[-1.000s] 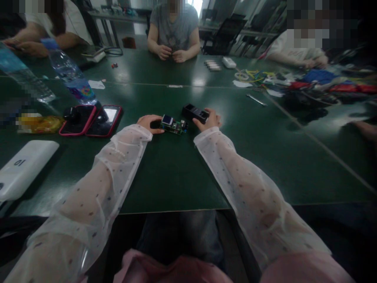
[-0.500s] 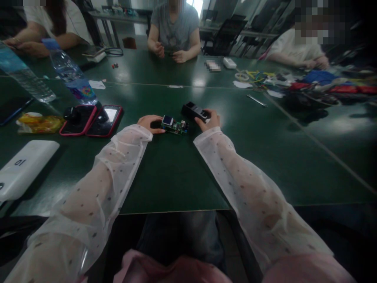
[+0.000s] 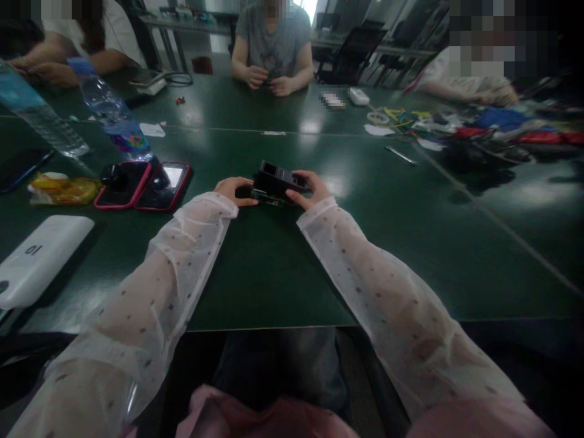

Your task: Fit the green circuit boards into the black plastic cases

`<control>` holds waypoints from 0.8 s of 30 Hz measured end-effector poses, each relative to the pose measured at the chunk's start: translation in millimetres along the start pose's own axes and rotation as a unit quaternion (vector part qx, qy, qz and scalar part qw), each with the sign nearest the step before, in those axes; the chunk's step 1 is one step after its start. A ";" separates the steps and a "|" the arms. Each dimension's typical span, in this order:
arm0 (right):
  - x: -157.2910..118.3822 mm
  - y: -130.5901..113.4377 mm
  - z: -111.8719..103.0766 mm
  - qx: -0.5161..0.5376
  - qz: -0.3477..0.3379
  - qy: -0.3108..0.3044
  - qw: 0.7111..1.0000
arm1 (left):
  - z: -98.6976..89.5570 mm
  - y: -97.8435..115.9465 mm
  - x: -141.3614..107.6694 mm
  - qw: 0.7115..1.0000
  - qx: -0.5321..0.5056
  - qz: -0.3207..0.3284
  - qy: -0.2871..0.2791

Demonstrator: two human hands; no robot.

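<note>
My left hand (image 3: 235, 191) grips the left end of a green circuit board (image 3: 270, 199) between thumb and fingers. Over that board sits a black plastic casing (image 3: 280, 176) with a rectangular window at its left end. My right hand (image 3: 312, 189) pinches the casing's right end. The casing covers most of the board, including its small screen, so only the board's near edge shows. Whether the two parts touch, I cannot tell. Both are at the middle of the dark green table (image 3: 269, 267).
Left of me are two pink-edged phones (image 3: 162, 186), a yellow packet (image 3: 64, 188), a white power bank (image 3: 43, 261) and two water bottles (image 3: 112, 115). A metal tool (image 3: 400, 155) and a pile of cables (image 3: 456, 125) lie right. Several people sit around the table.
My right hand has brought the black casing left and over the circuit board, hiding the board's screen. My left hand keeps its hold on the board, nearly unmoved.
</note>
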State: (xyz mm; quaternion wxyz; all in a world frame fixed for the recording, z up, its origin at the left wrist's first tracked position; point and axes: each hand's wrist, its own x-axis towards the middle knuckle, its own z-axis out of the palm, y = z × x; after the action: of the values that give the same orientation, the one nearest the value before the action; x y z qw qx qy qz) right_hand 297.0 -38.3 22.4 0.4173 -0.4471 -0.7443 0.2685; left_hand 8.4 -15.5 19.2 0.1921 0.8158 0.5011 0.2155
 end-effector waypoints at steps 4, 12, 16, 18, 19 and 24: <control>-0.5 -0.2 -2.2 -0.029 -0.021 -0.020 0.999 | -2.7 2.8 -2.4 1.000 0.010 0.005 -0.006; 0.2 10.4 9.6 -0.129 -0.013 -0.052 0.990 | 3.7 3.4 -1.6 0.999 0.027 -0.021 0.015; 0.1 12.7 9.3 -0.128 -0.017 -0.065 0.989 | 8.1 -0.3 -1.5 0.999 -0.018 -0.004 0.037; -2.0 8.0 6.4 -0.117 -0.028 -0.072 0.990 | 8.1 -1.8 -1.4 0.999 -0.031 -0.001 0.042; -3.1 5.3 4.9 -0.112 -0.033 -0.076 0.990 | 7.6 -2.2 -1.2 0.998 -0.038 -0.002 0.041; -5.6 -1.3 2.8 -0.090 -0.042 -0.081 0.992 | 3.7 -1.2 -0.4 0.996 -0.085 0.008 0.030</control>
State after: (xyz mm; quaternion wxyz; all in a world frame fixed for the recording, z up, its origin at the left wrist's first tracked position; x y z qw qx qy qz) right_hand 295.4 -44.0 19.8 0.3249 -0.4283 -0.8146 0.2180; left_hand 9.4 -15.7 15.4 0.2440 0.7934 0.4803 0.2833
